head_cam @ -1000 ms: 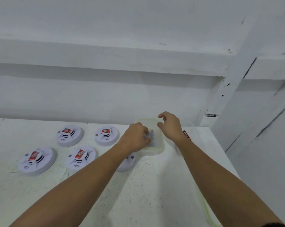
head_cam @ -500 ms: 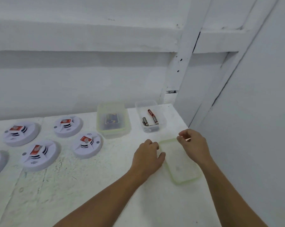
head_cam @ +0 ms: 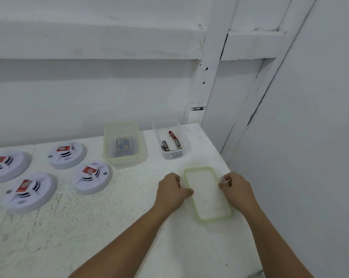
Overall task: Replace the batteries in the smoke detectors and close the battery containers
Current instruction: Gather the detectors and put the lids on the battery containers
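Note:
A clear lid with a pale green rim [head_cam: 207,195] lies flat on the white table [head_cam: 109,227] near its right edge. My left hand [head_cam: 172,192] grips the lid's left rim, thumb on top. My right hand [head_cam: 236,190] pinches its right rim. Behind stands the green-rimmed container [head_cam: 123,157], uncovered, with batteries [head_cam: 122,144] inside. To its right a smaller clear container [head_cam: 186,145] holds a few red and black batteries [head_cam: 174,139]. Several white smoke detectors lie at the left, the nearest [head_cam: 92,176] showing a red battery in its top.
A white wall runs behind the table and a white post [head_cam: 209,77] stands at the back right corner. The table's right edge [head_cam: 227,165] drops off just beyond my right hand. More detectors [head_cam: 28,191] reach the left frame edge.
The lid has come off the green-rimmed container and moved forward and right, down onto the table. Both hands went with it and stay at its sides.

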